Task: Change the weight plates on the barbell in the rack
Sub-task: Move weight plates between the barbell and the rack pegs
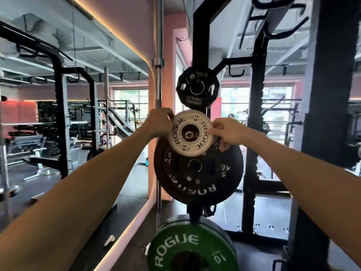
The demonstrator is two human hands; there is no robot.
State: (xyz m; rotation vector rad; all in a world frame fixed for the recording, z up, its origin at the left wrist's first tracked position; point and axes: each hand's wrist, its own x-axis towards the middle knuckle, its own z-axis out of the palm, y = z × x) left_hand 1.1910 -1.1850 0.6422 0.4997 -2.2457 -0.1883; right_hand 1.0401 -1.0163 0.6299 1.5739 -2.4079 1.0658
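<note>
Black rack upright [199, 45] carries stored plates. Green 10 plate [192, 249] hangs lowest, far beneath the fingers; black 5 kg plate [199, 173] sits just under them. White 0.5 kg plate [192, 133] is pinched between both hands, left hand [160, 122] and right hand [227, 133] clamped on opposite rims, at a storage peg. Barbell not in view; loading appears outstanding.
</note>
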